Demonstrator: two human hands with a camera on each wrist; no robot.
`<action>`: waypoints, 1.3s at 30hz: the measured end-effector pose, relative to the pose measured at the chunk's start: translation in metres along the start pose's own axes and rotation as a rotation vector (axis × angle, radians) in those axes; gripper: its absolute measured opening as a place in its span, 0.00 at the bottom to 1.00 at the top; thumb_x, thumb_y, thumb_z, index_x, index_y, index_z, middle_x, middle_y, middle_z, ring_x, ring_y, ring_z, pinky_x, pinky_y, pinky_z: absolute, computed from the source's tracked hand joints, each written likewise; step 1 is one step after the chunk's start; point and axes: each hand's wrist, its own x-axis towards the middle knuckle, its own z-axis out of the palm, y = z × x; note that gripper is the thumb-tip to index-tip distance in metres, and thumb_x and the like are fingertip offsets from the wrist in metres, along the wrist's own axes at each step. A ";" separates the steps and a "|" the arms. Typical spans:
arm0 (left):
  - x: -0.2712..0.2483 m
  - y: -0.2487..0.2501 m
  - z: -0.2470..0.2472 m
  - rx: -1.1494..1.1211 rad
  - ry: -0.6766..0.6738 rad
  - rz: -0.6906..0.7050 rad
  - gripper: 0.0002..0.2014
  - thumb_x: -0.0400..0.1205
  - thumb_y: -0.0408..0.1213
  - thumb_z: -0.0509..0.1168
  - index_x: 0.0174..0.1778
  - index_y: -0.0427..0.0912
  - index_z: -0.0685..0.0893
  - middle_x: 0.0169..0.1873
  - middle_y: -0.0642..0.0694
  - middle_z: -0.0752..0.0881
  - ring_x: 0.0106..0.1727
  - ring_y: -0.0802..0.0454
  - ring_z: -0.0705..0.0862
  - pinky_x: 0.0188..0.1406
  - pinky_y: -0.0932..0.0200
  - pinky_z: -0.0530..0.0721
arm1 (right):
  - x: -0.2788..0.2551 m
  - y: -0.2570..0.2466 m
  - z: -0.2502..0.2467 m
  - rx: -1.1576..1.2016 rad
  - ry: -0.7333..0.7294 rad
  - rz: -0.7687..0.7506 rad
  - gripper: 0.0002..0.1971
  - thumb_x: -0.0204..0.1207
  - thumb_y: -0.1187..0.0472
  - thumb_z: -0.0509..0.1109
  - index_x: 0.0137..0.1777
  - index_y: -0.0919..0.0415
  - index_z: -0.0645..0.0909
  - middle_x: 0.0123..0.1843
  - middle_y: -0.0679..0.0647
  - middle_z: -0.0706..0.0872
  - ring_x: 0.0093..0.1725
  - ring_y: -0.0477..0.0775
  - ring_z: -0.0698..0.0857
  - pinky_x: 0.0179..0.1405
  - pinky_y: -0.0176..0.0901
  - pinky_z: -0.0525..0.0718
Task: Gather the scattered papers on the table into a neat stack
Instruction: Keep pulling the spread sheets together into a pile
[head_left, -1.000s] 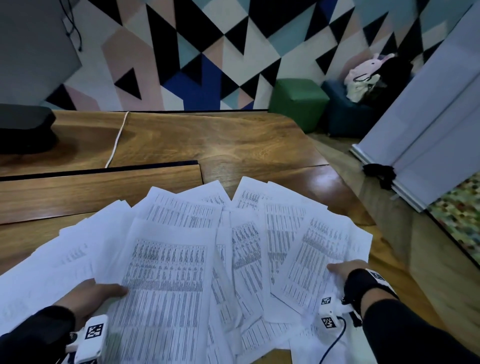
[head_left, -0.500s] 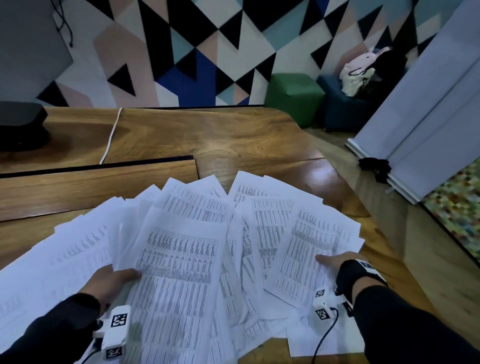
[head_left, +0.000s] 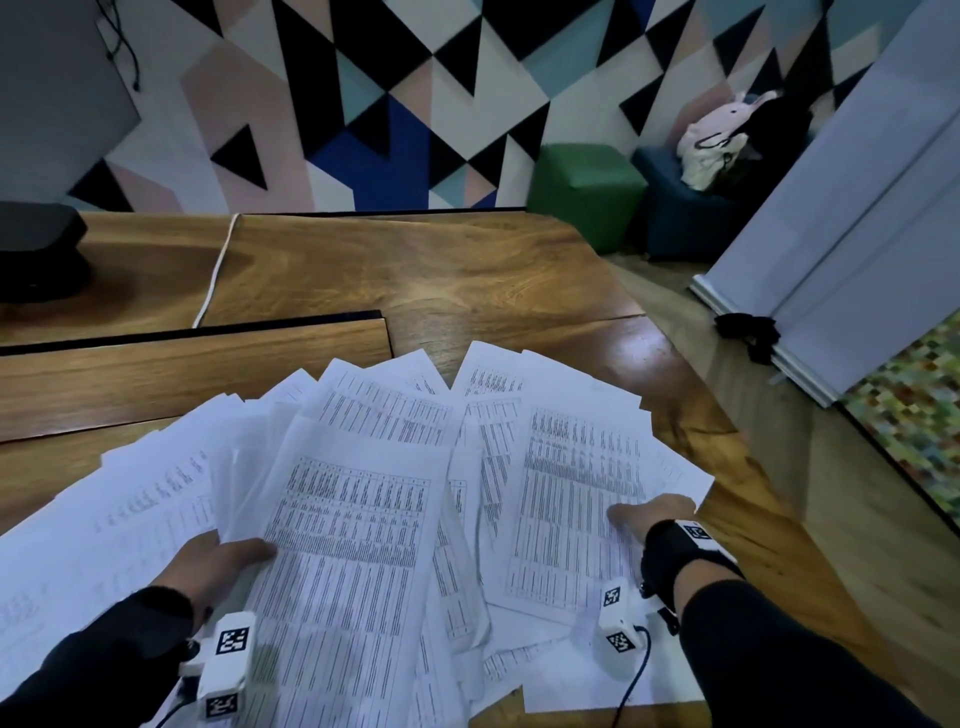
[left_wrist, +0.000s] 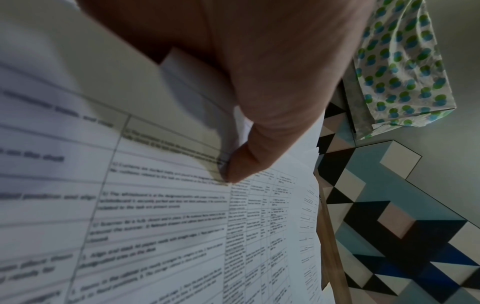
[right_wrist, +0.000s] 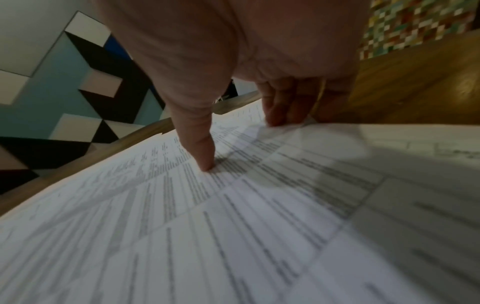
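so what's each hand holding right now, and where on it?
Left hand pinches the papers at the left edge of the fan, thumb on top. Right hand pinches the right-side sheets at their right edge.

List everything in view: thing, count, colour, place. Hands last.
papers: many, white printed tables, fanned overlapping on near table
table: one, brown wood
cable: one, white, far left of table
black object: one, far left edge
stools: two, green and dark blue, by patterned wall
bags: pale and black, on blue stool
left hand: thumb on top, grips sheets at left
right hand: thumb on top, grips sheets at right
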 end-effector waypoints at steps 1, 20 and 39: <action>0.000 0.000 0.000 -0.003 0.002 -0.001 0.08 0.76 0.29 0.73 0.48 0.33 0.85 0.42 0.29 0.90 0.45 0.31 0.89 0.54 0.39 0.84 | 0.014 0.002 0.006 -0.069 -0.001 0.034 0.49 0.30 0.35 0.77 0.55 0.59 0.79 0.48 0.58 0.84 0.46 0.62 0.85 0.50 0.53 0.88; -0.005 0.003 0.001 0.024 0.014 0.000 0.08 0.76 0.27 0.72 0.49 0.29 0.85 0.39 0.32 0.88 0.40 0.37 0.86 0.38 0.52 0.79 | -0.044 -0.018 -0.016 0.422 -0.404 -0.080 0.12 0.69 0.68 0.81 0.52 0.67 0.86 0.48 0.65 0.92 0.48 0.68 0.91 0.60 0.65 0.86; -0.014 0.011 0.001 0.021 0.009 -0.023 0.12 0.70 0.32 0.76 0.45 0.29 0.85 0.38 0.27 0.89 0.41 0.30 0.89 0.41 0.45 0.85 | -0.077 -0.049 -0.099 0.561 0.000 -0.641 0.08 0.77 0.64 0.73 0.55 0.62 0.86 0.48 0.56 0.91 0.51 0.62 0.89 0.57 0.58 0.86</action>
